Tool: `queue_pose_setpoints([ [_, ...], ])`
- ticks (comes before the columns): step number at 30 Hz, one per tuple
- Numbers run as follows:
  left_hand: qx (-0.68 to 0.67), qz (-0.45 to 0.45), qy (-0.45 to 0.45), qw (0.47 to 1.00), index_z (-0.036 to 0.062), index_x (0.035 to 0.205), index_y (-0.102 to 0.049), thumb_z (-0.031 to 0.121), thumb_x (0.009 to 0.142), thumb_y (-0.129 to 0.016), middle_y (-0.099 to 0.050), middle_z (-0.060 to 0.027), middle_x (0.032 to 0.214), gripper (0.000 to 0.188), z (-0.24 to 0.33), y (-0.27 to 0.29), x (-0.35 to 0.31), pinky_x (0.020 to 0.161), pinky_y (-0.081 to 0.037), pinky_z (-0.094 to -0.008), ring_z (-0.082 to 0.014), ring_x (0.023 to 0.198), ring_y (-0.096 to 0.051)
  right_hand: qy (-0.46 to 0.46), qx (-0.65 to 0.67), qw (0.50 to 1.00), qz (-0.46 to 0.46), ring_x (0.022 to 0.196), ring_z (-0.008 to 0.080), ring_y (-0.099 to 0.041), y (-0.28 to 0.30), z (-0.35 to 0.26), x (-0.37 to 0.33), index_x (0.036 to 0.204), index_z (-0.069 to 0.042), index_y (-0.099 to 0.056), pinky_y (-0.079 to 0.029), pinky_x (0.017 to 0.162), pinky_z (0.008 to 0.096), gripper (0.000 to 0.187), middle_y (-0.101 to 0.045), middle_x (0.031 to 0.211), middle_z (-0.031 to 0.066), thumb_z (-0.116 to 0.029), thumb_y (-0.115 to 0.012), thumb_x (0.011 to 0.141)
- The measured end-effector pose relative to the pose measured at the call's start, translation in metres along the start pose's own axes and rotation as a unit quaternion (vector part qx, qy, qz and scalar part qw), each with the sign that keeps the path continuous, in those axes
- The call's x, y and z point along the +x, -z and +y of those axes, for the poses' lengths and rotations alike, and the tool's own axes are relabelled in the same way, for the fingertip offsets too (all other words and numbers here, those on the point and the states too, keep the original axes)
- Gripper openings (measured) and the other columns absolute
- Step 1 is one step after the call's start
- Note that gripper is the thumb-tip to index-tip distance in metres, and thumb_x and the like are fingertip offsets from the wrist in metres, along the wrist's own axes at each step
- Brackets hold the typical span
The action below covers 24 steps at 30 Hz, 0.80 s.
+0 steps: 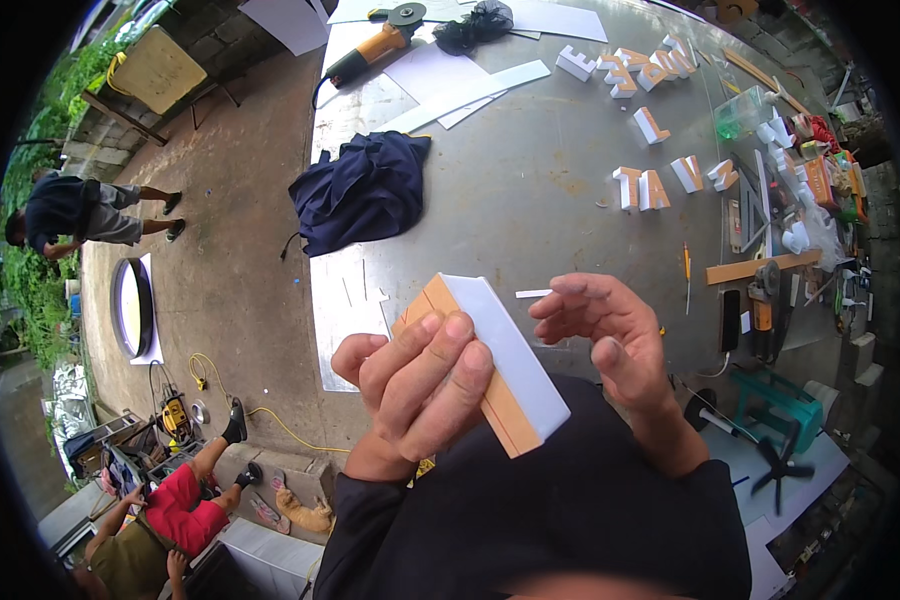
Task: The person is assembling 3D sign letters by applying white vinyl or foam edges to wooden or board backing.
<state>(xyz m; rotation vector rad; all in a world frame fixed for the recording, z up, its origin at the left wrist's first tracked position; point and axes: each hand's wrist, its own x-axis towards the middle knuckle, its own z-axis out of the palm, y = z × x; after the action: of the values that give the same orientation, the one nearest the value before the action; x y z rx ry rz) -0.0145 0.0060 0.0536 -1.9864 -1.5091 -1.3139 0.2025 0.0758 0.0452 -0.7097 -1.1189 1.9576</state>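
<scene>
My left hand (418, 388) grips a letter-like block (515, 350) with a smooth white side and a brown paper face marked with red lines. The block is tilted in front of my chest, its white side turned up and to the right. Just right of it, my right hand (610, 335) is raised with curved, parted fingers and nothing visible in the palm. A thin white strip (533, 294) shows beside its fingertips; whether they touch it I cannot tell. Small white offcuts (360, 300) lie on the metal table (480, 200) beyond my left hand.
Several brown-faced block letters (655, 190) stand at the table's right. A dark blue cloth (360, 195) and an angle grinder (375, 50) lie left. Tools and a pencil (687, 262) crowd the right edge. Two people, one seated in red shorts (185, 510), are off to the left.
</scene>
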Motion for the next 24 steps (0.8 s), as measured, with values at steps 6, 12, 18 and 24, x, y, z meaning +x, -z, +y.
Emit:
queue_pose_setpoints([
  [6,0.065,-0.01,-0.113,0.991,0.0333,0.109,-0.066,0.035,0.092,-0.071,-0.068,0.0121,0.118,0.017,-0.01,-0.007,-0.019,0.102,-0.027,-0.041,-0.0086,0.113,-0.058,-0.124,-0.15,0.979,-0.062,0.107,0.0238,-0.068,-0.028,-0.036,-0.013,0.145,0.004,-0.042,-0.052,0.097,0.038,0.118,-0.066,0.116,0.0156,-0.065,-0.088,0.063],
  [12,0.088,0.102,-0.221,0.966,0.0353,0.107,-0.067,0.049,0.094,-0.061,-0.067,0.0156,0.113,0.02,-0.014,-0.024,-0.031,0.105,-0.026,-0.0433,-0.0072,0.114,-0.052,-0.137,-0.172,0.972,-0.083,0.104,0.0194,-0.069,-0.034,-0.021,-0.017,0.143,0.003,-0.046,-0.055,0.093,0.0344,0.075,-0.069,0.114,0.0137,-0.005,-0.084,0.079],
  [18,0.068,0.157,-0.207,0.963,0.0416,0.131,-0.051,0.055,0.085,-0.07,-0.047,0.0126,0.135,0.051,-0.017,-0.024,-0.024,0.113,-0.029,-0.0518,-0.0162,0.124,-0.047,-0.032,-0.202,0.976,-0.071,0.106,0.0229,-0.071,-0.022,-0.012,-0.025,0.137,0.005,-0.051,-0.055,0.096,0.0352,0.072,-0.07,0.114,0.0177,-0.007,-0.087,0.076],
  [24,-0.576,-0.032,0.253,0.777,0.0064,0.137,-0.057,0.033,0.079,-0.082,-0.056,-0.0173,0.131,0.069,-0.035,0.0,-0.016,0.109,-0.039,-0.0466,-0.0281,0.121,-0.055,-0.079,-0.055,0.995,-0.024,0.106,0.0218,-0.07,-0.011,-0.018,-0.026,0.136,0.005,-0.052,-0.053,0.099,0.0359,0.073,-0.07,0.115,0.0161,-0.005,-0.088,0.073],
])
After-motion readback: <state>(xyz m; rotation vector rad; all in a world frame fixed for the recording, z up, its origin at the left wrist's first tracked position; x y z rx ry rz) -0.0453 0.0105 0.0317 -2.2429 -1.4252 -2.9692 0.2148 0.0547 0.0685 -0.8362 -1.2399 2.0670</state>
